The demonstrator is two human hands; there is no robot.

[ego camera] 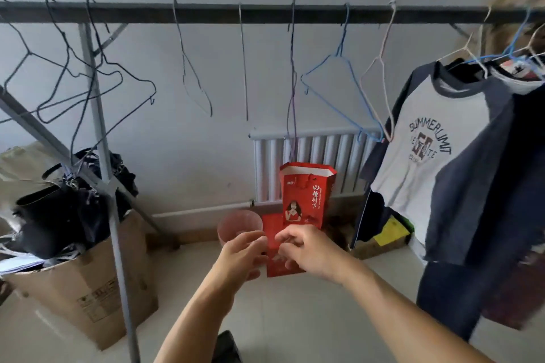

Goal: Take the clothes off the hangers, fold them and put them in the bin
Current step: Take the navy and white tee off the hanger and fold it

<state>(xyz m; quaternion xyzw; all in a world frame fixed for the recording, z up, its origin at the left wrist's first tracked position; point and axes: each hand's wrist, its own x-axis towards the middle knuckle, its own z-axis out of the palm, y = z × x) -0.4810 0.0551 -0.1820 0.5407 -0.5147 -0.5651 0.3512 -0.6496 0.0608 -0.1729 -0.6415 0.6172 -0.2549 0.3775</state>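
Note:
A dark rail (265, 12) crosses the top with several bare wire hangers; a blue hanger (339, 79) and a pale hanger (380, 74) hang near the middle. At the right a white and navy raglan T-shirt (436, 141) hangs on a hanger, with darker clothes (525, 186) behind it. My left hand (240, 256) and my right hand (306, 247) are raised close together in the centre, fingers apart, holding nothing. A cardboard box (88, 283) at the left holds dark clothes (67, 209).
The rack's grey upright post (115, 230) and diagonal brace stand at the left. Red paper bags (306, 194) and a pink bucket (236, 222) sit on the floor by a white radiator (318, 153). A low box with a yellow item (389, 233) lies under the shirts.

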